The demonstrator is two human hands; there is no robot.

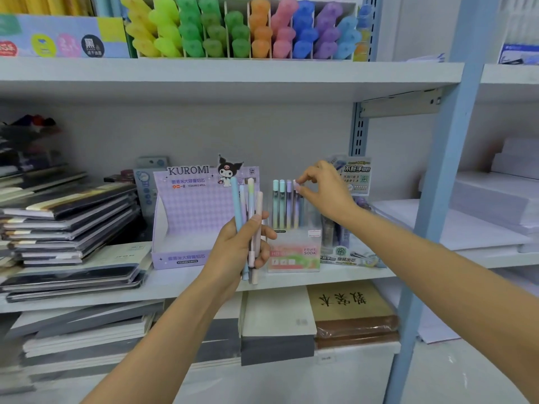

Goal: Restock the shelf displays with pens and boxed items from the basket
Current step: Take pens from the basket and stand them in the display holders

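Shelf (180,282): display box (294,255) w/ upright pens (282,205)

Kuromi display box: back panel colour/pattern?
Kuromi display box: pale purple back panel with a faint diamond check. Shows in the head view, the only one.

Left hand (242,243) grips upright, right hand (326,193) reaches forward with fingers (304,178) pinching.

The left hand (233,249) hides the middle of the pens (235,199), and the notebooks (70,217) are blurred
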